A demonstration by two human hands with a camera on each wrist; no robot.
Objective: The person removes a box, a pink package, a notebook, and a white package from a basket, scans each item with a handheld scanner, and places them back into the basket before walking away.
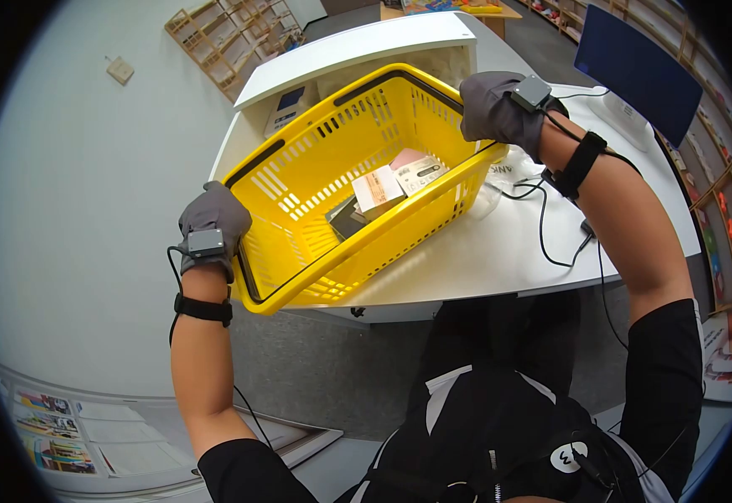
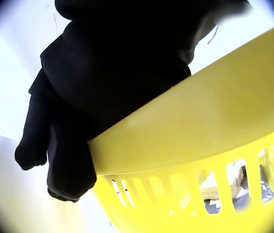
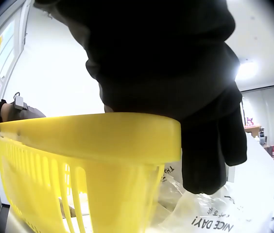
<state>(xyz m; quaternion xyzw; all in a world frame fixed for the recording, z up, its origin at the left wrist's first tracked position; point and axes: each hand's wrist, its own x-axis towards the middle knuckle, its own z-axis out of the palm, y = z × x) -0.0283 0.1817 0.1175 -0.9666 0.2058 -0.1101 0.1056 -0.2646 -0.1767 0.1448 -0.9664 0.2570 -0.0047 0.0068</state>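
A yellow plastic shopping basket (image 1: 433,198) is held at a tilt over the white desk. My gloved left hand (image 1: 214,215) grips the rim at its left end, and my gloved right hand (image 1: 500,109) grips the opposite end. In both wrist views the fingers bend down over the rim. Inside lie a small beige-topped box (image 1: 377,189), a white printed box (image 1: 421,173), a pink item (image 1: 406,157) and a dark flat item (image 1: 347,222). Black handles lie folded along the rim.
The white desk (image 1: 433,272) has a raised back ledge (image 1: 358,42). A clear printed plastic bag (image 3: 200,216) lies beside the basket's right end. Black cables (image 1: 550,261) run over the desk's right side. A monitor (image 1: 638,71) stands at the far right, and a white device (image 1: 290,107) sits behind the basket.
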